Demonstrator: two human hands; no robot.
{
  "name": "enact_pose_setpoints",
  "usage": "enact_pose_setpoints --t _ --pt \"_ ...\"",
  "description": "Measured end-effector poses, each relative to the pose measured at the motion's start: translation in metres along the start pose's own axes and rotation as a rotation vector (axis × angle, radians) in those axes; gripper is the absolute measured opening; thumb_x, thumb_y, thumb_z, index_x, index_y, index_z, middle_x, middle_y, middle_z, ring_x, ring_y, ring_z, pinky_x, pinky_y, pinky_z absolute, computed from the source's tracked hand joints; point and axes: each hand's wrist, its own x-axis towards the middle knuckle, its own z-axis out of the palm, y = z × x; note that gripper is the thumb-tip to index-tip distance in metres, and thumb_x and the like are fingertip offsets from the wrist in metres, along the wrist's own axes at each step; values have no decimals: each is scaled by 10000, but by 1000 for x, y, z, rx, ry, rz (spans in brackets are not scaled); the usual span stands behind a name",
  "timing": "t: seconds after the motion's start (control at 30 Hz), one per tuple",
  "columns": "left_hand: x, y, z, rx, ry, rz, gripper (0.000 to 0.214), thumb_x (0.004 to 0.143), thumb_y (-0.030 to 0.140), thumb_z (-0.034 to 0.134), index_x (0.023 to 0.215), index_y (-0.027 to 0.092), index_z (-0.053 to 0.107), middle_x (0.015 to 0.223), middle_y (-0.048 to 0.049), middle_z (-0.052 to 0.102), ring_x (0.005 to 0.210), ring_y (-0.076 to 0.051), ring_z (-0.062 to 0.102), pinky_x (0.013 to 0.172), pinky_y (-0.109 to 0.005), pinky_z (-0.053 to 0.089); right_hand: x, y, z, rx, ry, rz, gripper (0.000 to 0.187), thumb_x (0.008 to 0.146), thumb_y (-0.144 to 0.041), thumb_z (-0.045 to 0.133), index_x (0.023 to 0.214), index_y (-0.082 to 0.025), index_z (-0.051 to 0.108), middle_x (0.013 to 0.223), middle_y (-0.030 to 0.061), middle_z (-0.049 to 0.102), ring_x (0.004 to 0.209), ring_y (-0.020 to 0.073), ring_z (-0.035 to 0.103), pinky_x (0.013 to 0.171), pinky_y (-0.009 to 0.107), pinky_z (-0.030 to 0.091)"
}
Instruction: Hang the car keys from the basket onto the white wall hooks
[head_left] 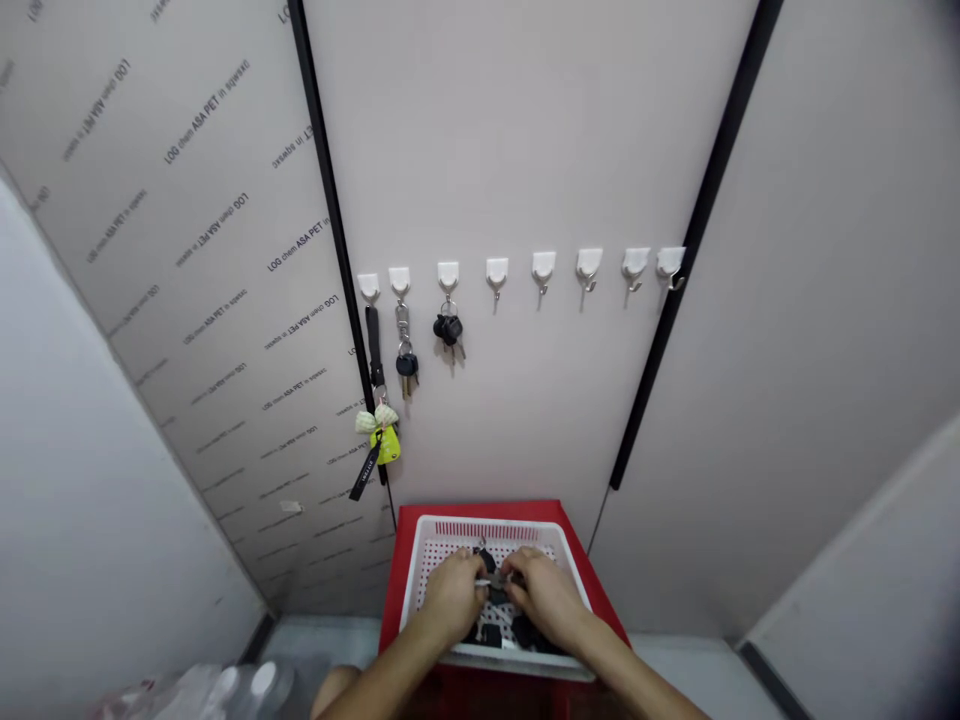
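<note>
My left hand (452,597) and my right hand (544,595) meet above a white perforated plastic basket (487,526). Between their fingertips is a small silver key (491,582), which both hands seem to pinch, though the fingers hide most of it. Several black car-key fobs lie in the basket below my hands, including one (491,635) near the front. Another black fob with a ring (487,560) sits just beyond my fingers.
The basket stands on a red stool or table (480,512) against the wall. Several white adhesive hooks (589,265) run in a row above it. Three hooks at the left hold keys and tags, including a black key bunch (448,328). Plastic bottles (247,690) stand at the lower left.
</note>
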Motion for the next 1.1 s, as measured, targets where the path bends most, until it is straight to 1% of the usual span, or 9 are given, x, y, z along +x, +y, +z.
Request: enact_pose_setpoints --t 0.17,0.37,0.47,0.6,0.67,0.77,0.87,1.0,1.1 --pt "0 2 3 -189 25 55 233 569 144 439 785 172 521 799 -29 517 756 -150 446 688 -255 328 2 -4 -4 356 15 23 211 676 -235 343 653 -147 533 611 22 552 596 128 482 564 220 347" --pt "9 25 11 -1059 -100 130 399 533 109 487 927 131 433 756 -18 530 623 -94 461 598 -215 362 8 -28 -20 650 229 64 241 679 -313 350 698 -147 524 641 26 545 615 138 491 589 235 374" --pt "11 30 10 -1243 -98 93 308 546 123 483 854 115 470 671 -5 527 562 -85 450 553 -212 352 10 -38 -25 678 283 74 234 663 -329 380 719 -157 528 654 25 549 595 135 483 570 237 373" --pt "8 26 10 -1096 -193 65 132 525 137 511 650 103 535 540 35 487 546 -79 423 568 -208 331 14 -46 -29 744 374 119 246 648 -349 405 740 -147 512 596 11 518 522 114 449 500 222 360" --pt "7 25 9 -1003 -185 2 77 549 159 487 577 102 530 482 47 444 496 -68 393 530 -202 317 19 -48 -32 803 401 130 281 657 -372 385 773 -140 492 516 -18 462 433 92 394 422 208 328" --pt "9 22 -1 -936 -59 -37 112 590 163 422 531 110 501 449 53 397 458 -60 362 485 -187 293 27 -44 -40 840 453 99 307 672 -390 357 795 -134 475 457 -47 396 378 73 336 377 195 291" --pt "10 18 -23 -856 83 -10 98 592 177 425 546 117 487 461 52 397 472 -63 364 480 -179 287 32 -31 -46 788 498 97 302 674 -381 362 796 -135 488 478 -37 428 406 79 370 405 198 312" --pt "8 14 -51 -703 181 20 123 597 224 436 597 123 507 512 35 449 513 -76 393 494 -179 296 31 -20 -45 644 453 74 279 659 -356 397 758 -138 541 642 30 546 599 135 484 567 243 375" --pt "5 16 -62 -580 192 90 117 590 211 439 585 134 526 541 26 481 545 -86 413 521 -185 304 25 -28 -43 602 265 -92 266 676 -337 386 747 -149 561 764 47 569 746 156 489 686 260 361"
